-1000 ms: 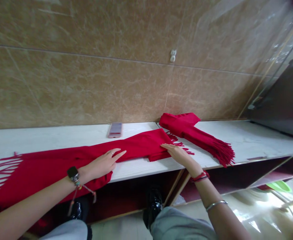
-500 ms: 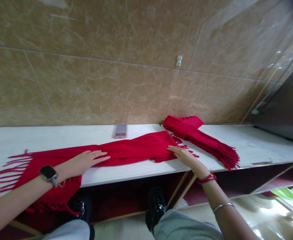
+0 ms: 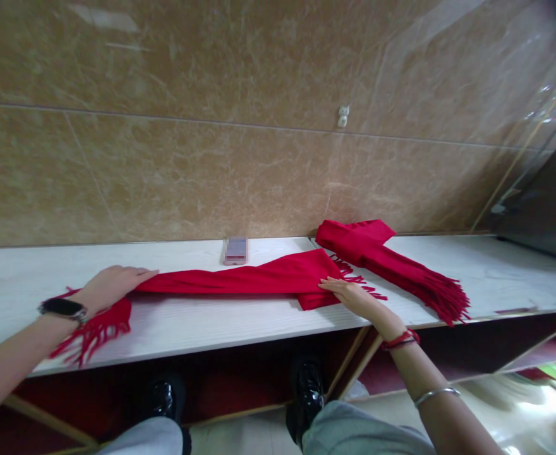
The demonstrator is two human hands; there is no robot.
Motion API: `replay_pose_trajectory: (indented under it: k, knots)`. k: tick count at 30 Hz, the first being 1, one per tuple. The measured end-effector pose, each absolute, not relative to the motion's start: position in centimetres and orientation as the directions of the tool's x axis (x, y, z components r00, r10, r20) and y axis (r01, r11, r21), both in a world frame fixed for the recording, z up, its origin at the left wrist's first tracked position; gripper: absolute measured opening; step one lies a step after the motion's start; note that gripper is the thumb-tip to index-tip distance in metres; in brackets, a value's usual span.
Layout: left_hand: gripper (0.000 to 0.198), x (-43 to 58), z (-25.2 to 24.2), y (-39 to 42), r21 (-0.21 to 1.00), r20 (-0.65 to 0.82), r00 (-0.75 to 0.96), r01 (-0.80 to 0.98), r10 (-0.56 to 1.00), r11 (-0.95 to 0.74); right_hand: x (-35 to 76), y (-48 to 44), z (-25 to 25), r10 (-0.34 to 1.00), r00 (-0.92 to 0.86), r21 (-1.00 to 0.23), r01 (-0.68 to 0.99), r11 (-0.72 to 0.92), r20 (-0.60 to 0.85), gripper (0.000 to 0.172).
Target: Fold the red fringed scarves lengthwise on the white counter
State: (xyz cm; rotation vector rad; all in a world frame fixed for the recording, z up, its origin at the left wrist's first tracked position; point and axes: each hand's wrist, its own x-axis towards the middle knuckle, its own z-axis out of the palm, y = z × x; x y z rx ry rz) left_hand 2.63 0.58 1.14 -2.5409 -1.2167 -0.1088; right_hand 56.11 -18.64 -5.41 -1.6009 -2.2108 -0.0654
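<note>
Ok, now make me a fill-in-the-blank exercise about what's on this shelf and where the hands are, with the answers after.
1. The right hand rests flat on the outstretched scarf, which is ____ in color.
2. The arm wearing the dark watch is the person's ____ one.
3. The phone lies on the white shelf between the outstretched scarf and the tiled ____.
4. In the picture, the second scarf lies mostly to the ____ of the outstretched one.

Missing words: red; left; wall; right.
</note>
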Motion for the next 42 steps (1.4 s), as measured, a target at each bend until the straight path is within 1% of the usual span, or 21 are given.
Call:
replay_pose_trajectory:
  k: [2, 4, 6, 9, 11, 13, 14, 15, 16, 18, 20, 22, 25, 28, 30, 31, 32, 35, 37, 39, 42]
  knots:
    - [0.051, 1.9, 2.1, 1.6, -0.313, 0.268, 0.65, 0.756, 0.711, -0.574, 56.2, -18.6, -5.4, 0.901, -0.269, -0.192, 0.918, 0.347, 0.34, 0.042]
    - [0.051, 1.6, 2.0, 1.9, -0.33, 0.274, 0.655, 0.751, 0.704, -0.571, 56.4, -18.6, -5.5, 0.903, -0.264, -0.191, 0.92, 0.342, 0.34, 0.044]
    - [0.059, 1.4, 1.2, 1.4, -0.277, 0.174, 0.671, 0.736, 0.721, -0.618, 56.6, -18.5, -5.5, 0.907, -0.248, -0.196, 0.925, 0.326, 0.339, 0.045]
    - [0.075, 1.2, 0.0, 0.1, -0.135, -0.048, 0.656, 0.743, 0.753, -0.656, 56.6, -18.4, -5.6, 0.917, -0.232, -0.188, 0.934, 0.303, 0.323, 0.048]
    - [0.076, 1.3, 0.5, -0.5, -0.06, -0.163, 0.588, 0.796, 0.793, -0.602, 56.1, -18.3, -5.6, 0.917, -0.226, -0.164, 0.942, 0.291, 0.329, 0.05]
    - [0.072, 1.8, 1.8, -0.7, 0.01, -0.233, 0.571, 0.811, 0.787, -0.585, 55.2, -18.2, -5.3, 0.906, -0.236, -0.139, 0.944, 0.3, 0.353, 0.052]
    - [0.069, 2.3, 2.5, -0.7, 0.043, -0.221, 0.594, 0.798, 0.774, -0.601, 54.6, -18.1, -5.1, 0.898, -0.248, -0.133, 0.94, 0.314, 0.364, 0.052]
    - [0.064, 3.1, 3.0, -0.6, 0.067, -0.175, 0.637, 0.768, 0.75, -0.637, 54.0, -18.0, -4.8, 0.891, -0.264, -0.135, 0.933, 0.333, 0.37, 0.051]
    - [0.057, 4.0, 3.3, -0.5, 0.064, -0.108, 0.671, 0.741, 0.733, -0.668, 53.4, -18.0, -4.6, 0.886, -0.281, -0.144, 0.924, 0.353, 0.368, 0.049]
    - [0.046, 6.1, 3.0, -0.3, -0.017, 0.009, 0.708, 0.706, 0.706, -0.708, 52.5, -17.9, -4.3, 0.886, -0.303, -0.178, 0.907, 0.381, 0.35, 0.044]
    - [0.041, 8.2, 1.7, -0.2, -0.155, 0.044, 0.713, 0.697, 0.7, -0.7, 52.2, -17.8, -4.1, 0.895, -0.302, -0.219, 0.898, 0.383, 0.328, 0.041]
    - [0.038, 9.8, 0.3, -0.1, -0.259, 0.043, 0.715, 0.683, 0.698, -0.683, 52.3, -17.8, -4.2, 0.903, -0.29, -0.248, 0.894, 0.374, 0.316, 0.04]
    - [0.032, 10.9, -0.4, 0.2, -0.327, 0.066, 0.724, 0.666, 0.687, -0.671, 52.7, -17.7, -4.5, 0.9, -0.283, -0.271, 0.885, 0.378, 0.331, 0.037]
    - [0.032, 10.6, 1.1, 0.3, -0.35, 0.164, 0.709, 0.692, 0.686, -0.631, 53.0, -17.7, -4.8, 0.885, -0.276, -0.295, 0.87, 0.396, 0.376, 0.035]
    - [0.034, 9.8, 2.2, 0.0, -0.346, 0.255, 0.697, 0.713, 0.67, -0.61, 53.2, -17.6, -4.9, 0.876, -0.252, -0.308, 0.866, 0.394, 0.412, 0.034]
    - [0.035, 9.2, 2.4, -0.3, -0.336, 0.275, 0.707, 0.706, 0.652, -0.623, 53.3, -17.6, -5.0, 0.873, -0.239, -0.312, 0.867, 0.389, 0.426, 0.034]
    - [0.035, 8.6, 2.3, -0.7, -0.323, 0.26, 0.733, 0.68, 0.629, -0.658, 53.4, -17.7, -5.0, 0.87, -0.227, -0.314, 0.868, 0.384, 0.437, 0.033]
    - [0.03, 6.8, 0.6, -2.1, -0.246, 0.114, 0.834, 0.551, 0.541, -0.797, 53.9, -17.9, -5.1, 0.869, -0.236, -0.307, 0.869, 0.389, 0.435, 0.032]
    - [0.027, 5.9, -0.6, -3.0, -0.201, 0.083, 0.858, 0.512, 0.506, -0.835, 54.1, -18.0, -5.1, 0.865, -0.261, -0.285, 0.87, 0.403, 0.428, 0.031]
    - [0.024, 5.5, -1.0, -3.5, -0.173, 0.116, 0.855, 0.519, 0.506, -0.837, 54.0, -18.0, -5.0, 0.858, -0.277, -0.252, 0.877, 0.41, 0.433, 0.031]
    - [0.024, 5.8, -0.1, -3.8, -0.119, 0.202, 0.823, 0.559, 0.531, -0.821, 52.8, -17.9, -4.5, 0.836, -0.293, -0.196, 0.886, 0.42, 0.464, 0.033]
